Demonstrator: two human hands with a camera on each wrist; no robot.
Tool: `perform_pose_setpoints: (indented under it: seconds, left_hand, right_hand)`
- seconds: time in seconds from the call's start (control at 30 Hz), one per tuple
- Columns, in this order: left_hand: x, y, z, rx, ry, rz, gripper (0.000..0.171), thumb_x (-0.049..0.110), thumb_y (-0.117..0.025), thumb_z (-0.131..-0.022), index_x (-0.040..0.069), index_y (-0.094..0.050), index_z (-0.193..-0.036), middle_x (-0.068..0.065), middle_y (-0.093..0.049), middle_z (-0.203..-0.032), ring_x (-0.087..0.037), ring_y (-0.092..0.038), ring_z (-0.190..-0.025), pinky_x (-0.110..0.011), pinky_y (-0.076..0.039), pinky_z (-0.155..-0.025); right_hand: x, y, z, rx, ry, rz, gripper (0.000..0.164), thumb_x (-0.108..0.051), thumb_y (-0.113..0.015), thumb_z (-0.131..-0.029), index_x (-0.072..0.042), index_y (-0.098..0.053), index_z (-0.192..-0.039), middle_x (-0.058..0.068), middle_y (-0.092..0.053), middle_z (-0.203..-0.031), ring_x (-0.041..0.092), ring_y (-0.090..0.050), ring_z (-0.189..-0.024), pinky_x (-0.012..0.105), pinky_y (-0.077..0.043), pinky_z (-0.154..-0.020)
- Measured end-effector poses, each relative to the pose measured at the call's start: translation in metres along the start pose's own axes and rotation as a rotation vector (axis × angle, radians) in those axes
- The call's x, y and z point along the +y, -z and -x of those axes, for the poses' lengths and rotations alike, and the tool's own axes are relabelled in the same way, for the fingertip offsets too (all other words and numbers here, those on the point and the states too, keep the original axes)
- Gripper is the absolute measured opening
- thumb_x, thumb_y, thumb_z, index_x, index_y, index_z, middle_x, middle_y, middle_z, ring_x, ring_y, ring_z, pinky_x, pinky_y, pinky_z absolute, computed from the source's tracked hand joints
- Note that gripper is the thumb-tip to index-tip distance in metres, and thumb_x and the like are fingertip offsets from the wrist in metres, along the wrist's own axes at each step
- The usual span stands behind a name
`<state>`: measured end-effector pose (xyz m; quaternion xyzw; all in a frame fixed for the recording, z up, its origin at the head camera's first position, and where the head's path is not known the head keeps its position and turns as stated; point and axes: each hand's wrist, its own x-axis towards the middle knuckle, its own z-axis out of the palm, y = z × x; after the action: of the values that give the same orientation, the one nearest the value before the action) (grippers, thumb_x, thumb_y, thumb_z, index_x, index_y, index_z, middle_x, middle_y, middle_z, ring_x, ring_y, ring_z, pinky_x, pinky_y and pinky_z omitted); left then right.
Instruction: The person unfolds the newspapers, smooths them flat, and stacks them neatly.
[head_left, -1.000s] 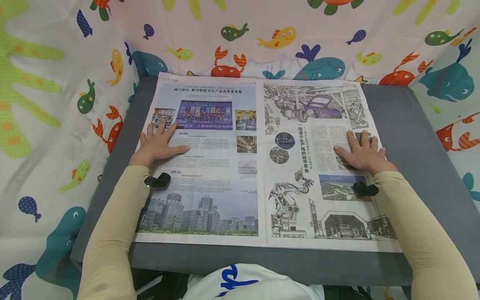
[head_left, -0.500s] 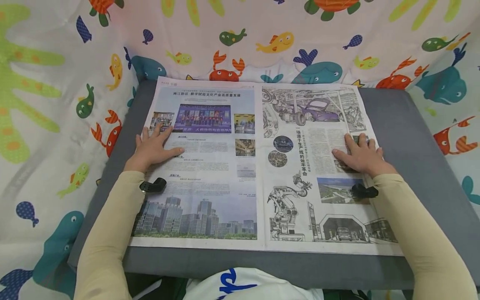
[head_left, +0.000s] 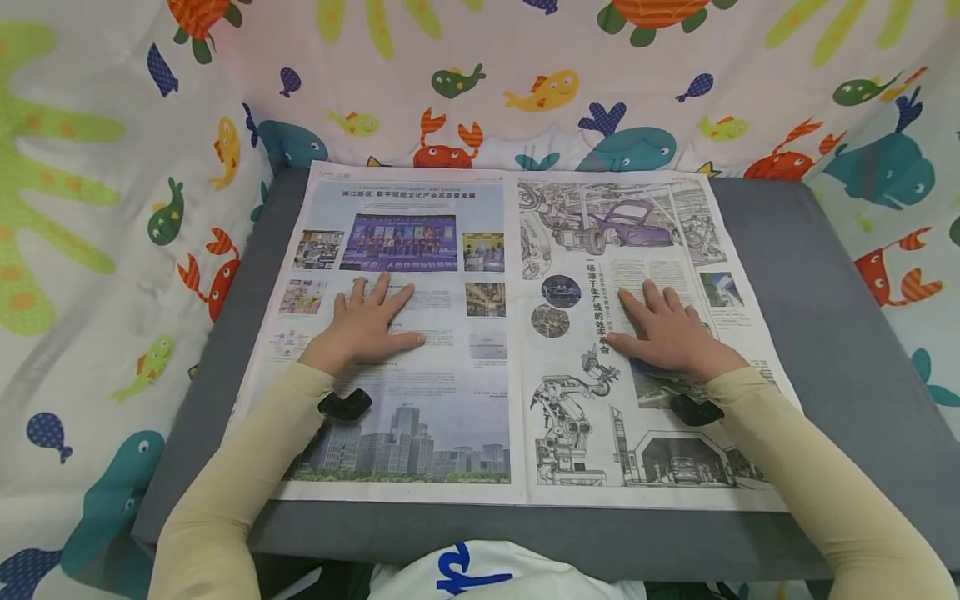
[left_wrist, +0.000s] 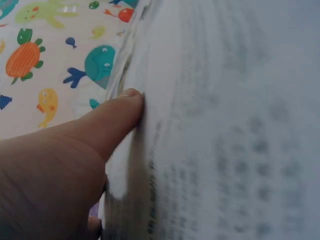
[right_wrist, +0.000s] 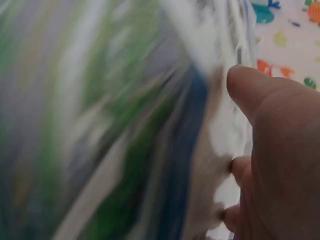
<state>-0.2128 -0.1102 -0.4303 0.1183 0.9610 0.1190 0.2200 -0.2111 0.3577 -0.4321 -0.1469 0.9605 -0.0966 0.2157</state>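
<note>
A newspaper (head_left: 487,400) lies spread open and flat, its centre fold running from back to front. On its left page rests my left hand (head_left: 363,327), fingers spread, just below the purple group photo. My right hand (head_left: 671,333) lies on the right page with spread fingers, beside the vertical headline. Neither hand grips anything. The left wrist view has the thumb (left_wrist: 117,117) against blurred print. In the right wrist view, the thumb and fingertips of the right hand (right_wrist: 285,130) touch the page, and a green and blue picture is blurred.
Under the newspaper is a grey table (head_left: 847,375), showing at both sides and along the front. A curtain (head_left: 420,50) printed with sea animals stands behind and at the sides. A dark camera band (head_left: 345,406) sits at the left wrist, another (head_left: 696,410) at the right.
Both hands have moved inward over the pages, toward the centre fold and slightly nearer the body. The newspaper stays spread in place. The head view has shifted slightly.
</note>
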Motion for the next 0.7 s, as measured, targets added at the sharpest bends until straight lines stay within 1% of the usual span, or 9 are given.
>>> perform_pose_setpoints:
  seconds: [0.1,0.23,0.3,0.43,0.53,0.6,0.7]
  left_hand:
    - [-0.008,-0.005,0.000,0.023,0.006,0.000,0.092,0.065,-0.055,-0.095,0.026,-0.012,-0.166,-0.017,0.006,-0.173,-0.051,0.012,-0.156,-0.077,0.003,-0.118]
    - [-0.016,-0.007,0.001,0.045,0.011,0.018,0.091,0.066,-0.055,-0.095,0.026,-0.013,-0.166,-0.016,0.005,-0.173,-0.052,0.013,-0.155,-0.078,0.005,-0.117]
    - [-0.022,-0.007,0.002,0.055,0.027,0.033,0.090,0.066,-0.053,-0.096,0.027,-0.012,-0.166,-0.016,0.006,-0.173,-0.053,0.014,-0.155,-0.079,0.007,-0.116]
    - [-0.042,-0.007,0.007,0.085,0.071,0.064,0.091,0.068,-0.050,-0.096,0.026,-0.010,-0.166,-0.016,0.008,-0.173,-0.054,0.017,-0.153,-0.079,0.010,-0.115]
    - [-0.058,-0.006,0.007,0.125,0.117,0.080,0.093,0.069,-0.052,-0.094,0.024,-0.013,-0.166,-0.018,0.006,-0.172,-0.055,0.016,-0.153,-0.079,0.009,-0.115]
    - [-0.065,-0.006,0.008,0.148,0.141,0.086,0.095,0.069,-0.053,-0.093,0.021,-0.015,-0.166,-0.020,0.005,-0.172,-0.055,0.015,-0.154,-0.079,0.009,-0.115]
    - [-0.071,-0.005,0.007,0.159,0.156,0.083,0.096,0.068,-0.055,-0.093,0.019,-0.016,-0.165,-0.021,0.003,-0.172,-0.056,0.014,-0.154,-0.079,0.008,-0.115]
  right_hand:
    - [0.006,-0.003,-0.001,-0.005,-0.025,0.006,0.094,-0.067,-0.045,-0.099,-0.012,-0.009,-0.166,0.035,0.006,-0.167,0.063,0.005,-0.150,0.085,-0.009,-0.109]
    - [0.012,-0.003,-0.003,-0.008,-0.031,0.004,0.094,-0.068,-0.045,-0.099,-0.013,-0.007,-0.166,0.033,0.008,-0.167,0.063,0.006,-0.150,0.086,-0.007,-0.109]
    - [0.017,-0.002,-0.003,-0.012,-0.039,0.003,0.095,-0.068,-0.045,-0.099,-0.014,-0.006,-0.166,0.033,0.009,-0.167,0.064,0.007,-0.149,0.085,-0.006,-0.109]
    - [0.041,0.003,0.001,-0.022,-0.087,-0.019,0.098,-0.070,-0.043,-0.098,-0.014,-0.001,-0.165,0.035,0.012,-0.165,0.066,0.011,-0.147,0.086,-0.001,-0.109]
    - [0.063,0.007,0.008,-0.024,-0.133,-0.044,0.097,-0.069,-0.042,-0.099,-0.013,0.004,-0.165,0.037,0.015,-0.163,0.068,0.014,-0.145,0.086,0.000,-0.108]
    - [0.074,0.008,0.013,-0.022,-0.157,-0.056,0.097,-0.067,-0.042,-0.100,-0.011,0.006,-0.164,0.038,0.016,-0.163,0.069,0.014,-0.144,0.086,0.000,-0.107]
    - [0.082,0.009,0.017,-0.019,-0.176,-0.067,0.099,-0.068,-0.042,-0.099,-0.010,0.006,-0.164,0.039,0.017,-0.162,0.069,0.014,-0.144,0.086,0.000,-0.107]
